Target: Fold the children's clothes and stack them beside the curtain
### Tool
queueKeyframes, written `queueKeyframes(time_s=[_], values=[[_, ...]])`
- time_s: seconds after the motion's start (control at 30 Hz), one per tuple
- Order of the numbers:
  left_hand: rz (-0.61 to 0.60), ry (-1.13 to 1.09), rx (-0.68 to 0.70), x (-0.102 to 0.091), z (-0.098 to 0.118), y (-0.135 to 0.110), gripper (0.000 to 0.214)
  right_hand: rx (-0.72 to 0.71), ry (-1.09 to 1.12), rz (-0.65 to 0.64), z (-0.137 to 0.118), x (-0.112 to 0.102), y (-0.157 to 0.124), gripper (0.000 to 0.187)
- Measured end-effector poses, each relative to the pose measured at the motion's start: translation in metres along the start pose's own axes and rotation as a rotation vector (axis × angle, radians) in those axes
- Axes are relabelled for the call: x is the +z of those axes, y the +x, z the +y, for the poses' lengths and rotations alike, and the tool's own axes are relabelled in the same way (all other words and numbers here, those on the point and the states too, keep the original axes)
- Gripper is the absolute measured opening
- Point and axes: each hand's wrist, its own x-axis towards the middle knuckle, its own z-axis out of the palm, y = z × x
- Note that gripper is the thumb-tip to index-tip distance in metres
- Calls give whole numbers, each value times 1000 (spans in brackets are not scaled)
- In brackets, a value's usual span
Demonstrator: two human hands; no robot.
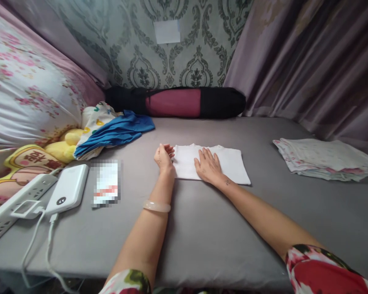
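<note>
A white folded cloth (pixel 229 163) lies flat in the middle of the grey-covered surface. On top of it rests my right hand (pixel 208 166), palm down with fingers spread. My left hand (pixel 165 158) stands on its side at the cloth's left edge, palm facing the cloth. Its fingers are loosely curled and hold nothing that shows. A pale bangle (pixel 156 206) circles my left wrist.
At the right sits a stack of folded printed cloths (pixel 324 159). To the left are a white power bank (pixel 68 190), a power strip (pixel 21 204), cables and a blurred packet (pixel 107 181). Behind lie blue clothing (pixel 116 130) and a long black-and-red bag (pixel 174 102).
</note>
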Motion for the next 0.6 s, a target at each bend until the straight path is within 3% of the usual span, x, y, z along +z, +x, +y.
queueKeyframes(time_s=[0.27, 0.6], values=[[113, -274, -192, -9, 9, 10, 14, 15, 4, -50, -9, -9, 3, 60], [142, -429, -306, -10, 17, 8, 20, -62, 43, -30, -37, -2, 11, 62]])
